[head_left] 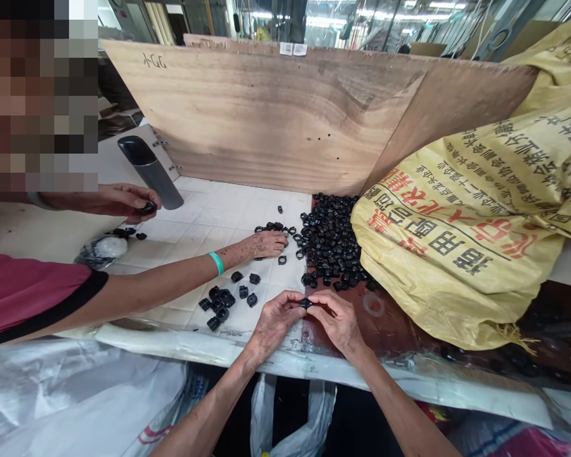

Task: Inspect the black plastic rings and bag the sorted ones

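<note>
Between the fingertips of both my hands is a small black plastic part point(306, 303), held just above the front of the table. My left hand point(276, 319) pinches its left side, and my right hand point(337, 319) pinches its right side. The fingers hide much of its shape. Beyond my hands lies a large pile of black plastic parts point(330, 235), ring-like with an opening in the middle. To the left of my left hand, several similar loose parts point(221, 303) form a small group on the pale table covering.
A co-worker's hand point(269, 244) reaches among black parts at the pile's left; the other hand point(118, 200) holds a dark piece. A yellow woven sack point(457, 241) leans at right. Behind stands a plywood board point(276, 114), with a grey bottle point(152, 174) at left. Plastic bag handles point(264, 412) hang below.
</note>
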The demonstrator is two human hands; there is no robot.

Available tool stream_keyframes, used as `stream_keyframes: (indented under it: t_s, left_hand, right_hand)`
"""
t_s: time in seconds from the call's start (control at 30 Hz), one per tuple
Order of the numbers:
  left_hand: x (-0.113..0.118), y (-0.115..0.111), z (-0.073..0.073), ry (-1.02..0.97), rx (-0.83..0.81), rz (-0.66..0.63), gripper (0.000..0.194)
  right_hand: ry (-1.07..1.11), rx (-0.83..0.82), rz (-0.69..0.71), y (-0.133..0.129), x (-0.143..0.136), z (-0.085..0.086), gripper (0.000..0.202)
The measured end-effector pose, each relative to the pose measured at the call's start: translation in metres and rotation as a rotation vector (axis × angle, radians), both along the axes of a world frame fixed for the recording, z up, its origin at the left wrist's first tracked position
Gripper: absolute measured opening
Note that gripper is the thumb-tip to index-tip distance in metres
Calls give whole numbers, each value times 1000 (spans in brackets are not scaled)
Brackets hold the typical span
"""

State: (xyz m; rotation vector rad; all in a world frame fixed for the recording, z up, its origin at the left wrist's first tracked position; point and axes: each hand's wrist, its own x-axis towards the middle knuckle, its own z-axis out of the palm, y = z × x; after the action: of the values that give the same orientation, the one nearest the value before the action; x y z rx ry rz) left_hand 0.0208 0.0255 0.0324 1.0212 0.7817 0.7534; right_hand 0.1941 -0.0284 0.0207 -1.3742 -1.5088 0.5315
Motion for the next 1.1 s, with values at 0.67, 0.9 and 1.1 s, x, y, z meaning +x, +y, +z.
stream_keyframes:
  t_s: [0.67,0.9,1.1]
  left_hand:
    - [-1,4,-10,32,3,51,37]
    - [1,5,-12,19,10,30,35]
    - [5,3,-15,28,30,64,27]
  right_hand:
    - [-501,-56,-406,2,61,-15,31]
    - [-557,-32,-416,7,60,-14,19]
    - [-200,8,-453,30,49,3,31]
